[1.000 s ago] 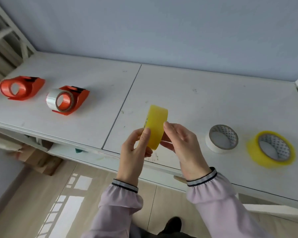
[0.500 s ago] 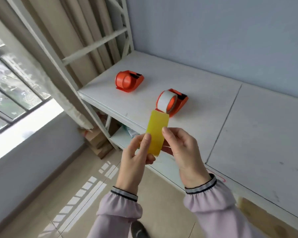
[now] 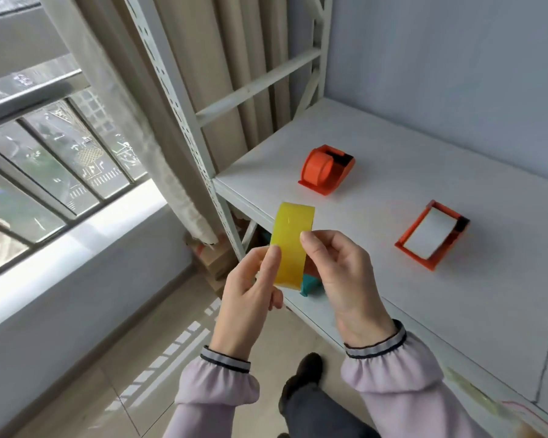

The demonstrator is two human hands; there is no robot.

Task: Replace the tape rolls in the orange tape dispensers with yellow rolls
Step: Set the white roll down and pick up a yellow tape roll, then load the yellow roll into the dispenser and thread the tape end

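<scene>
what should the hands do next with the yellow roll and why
Probably carry the yellow roll, pinched between the left hand and right hand, to the empty orange dispenser farther back on the shelf. Its hub looks bare, while the nearer dispenser holds a white roll.

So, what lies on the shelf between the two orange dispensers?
Nothing: in the head view, only bare white shelf separates the empty dispenser from the dispenser with the white roll.
</scene>
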